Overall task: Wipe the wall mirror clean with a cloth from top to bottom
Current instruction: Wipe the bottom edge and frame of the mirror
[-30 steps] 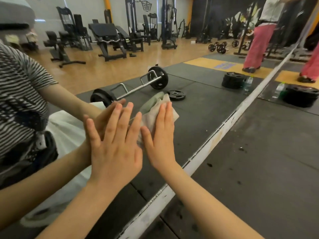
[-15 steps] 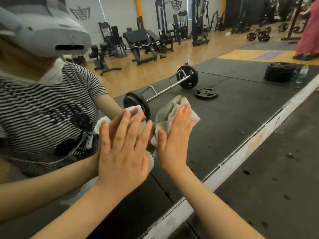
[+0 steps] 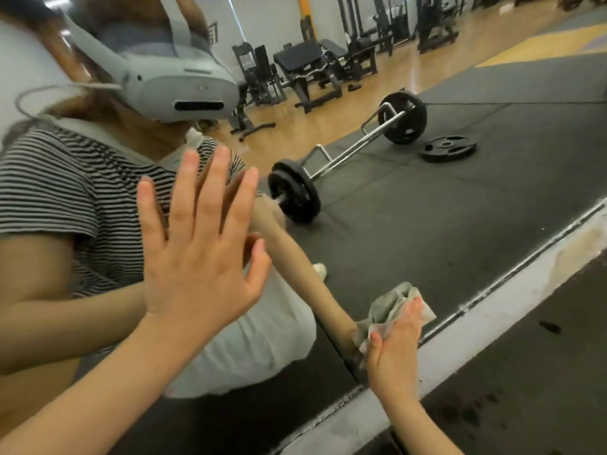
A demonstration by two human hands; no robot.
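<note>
The wall mirror (image 3: 410, 231) fills most of the view and reflects a gym and my own body. My left hand (image 3: 200, 254) lies flat on the glass with its fingers spread and straight. Low down, close to the mirror's bottom edge, my right hand (image 3: 395, 353) presses a crumpled grey-white cloth (image 3: 386, 308) against the glass with straight fingers. The cloth sticks out above and to the right of the fingertips. Part of the cloth is hidden under the palm.
A pale skirting strip (image 3: 476, 326) runs along the mirror's base, with dark rubber floor (image 3: 532, 372) below it. The reflection shows a barbell (image 3: 348, 156), a loose weight plate (image 3: 448, 148) and gym machines (image 3: 308, 73) on a wooden floor.
My right hand has slid the cloth down the glass to near the bottom edge. The left hand has stayed flat on the mirror, and the view has turned left and up.
</note>
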